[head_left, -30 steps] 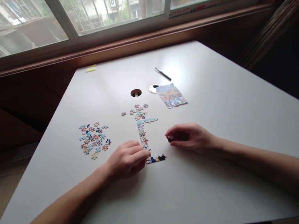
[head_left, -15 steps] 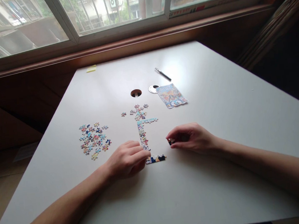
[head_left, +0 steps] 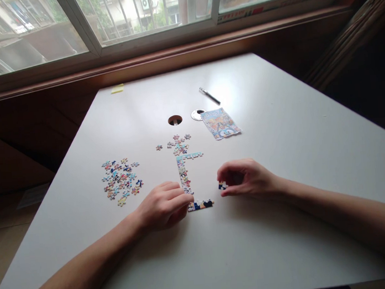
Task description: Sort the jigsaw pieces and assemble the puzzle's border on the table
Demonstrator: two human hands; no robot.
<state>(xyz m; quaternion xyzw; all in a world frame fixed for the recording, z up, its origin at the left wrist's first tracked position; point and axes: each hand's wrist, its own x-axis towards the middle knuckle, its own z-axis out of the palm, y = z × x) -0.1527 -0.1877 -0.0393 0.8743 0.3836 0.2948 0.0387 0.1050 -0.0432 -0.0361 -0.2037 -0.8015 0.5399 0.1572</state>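
Note:
A joined strip of jigsaw border (head_left: 184, 174) runs down the white table (head_left: 278, 123) and turns right into a short bottom row (head_left: 201, 204). My left hand (head_left: 162, 206) rests on the table with its fingertips pressing the corner of that strip. To the right, my right hand (head_left: 246, 178) pinches a single small puzzle piece (head_left: 222, 186) between thumb and fingers, just above the table and right of the bottom row. A heap of loose pieces (head_left: 120, 181) lies left of my left hand.
A few more loose pieces (head_left: 178, 145) lie at the strip's top end. Beyond them are a round cable hole (head_left: 175, 120), its cap (head_left: 197, 114), a colourful picture leaflet (head_left: 220, 123), a pen (head_left: 210, 95) and a yellow note (head_left: 117, 89). A window runs behind the table.
My right hand has drifted slightly right and down, turning the small piece in its fingers and bringing it lower toward the table. My left hand has stayed put.

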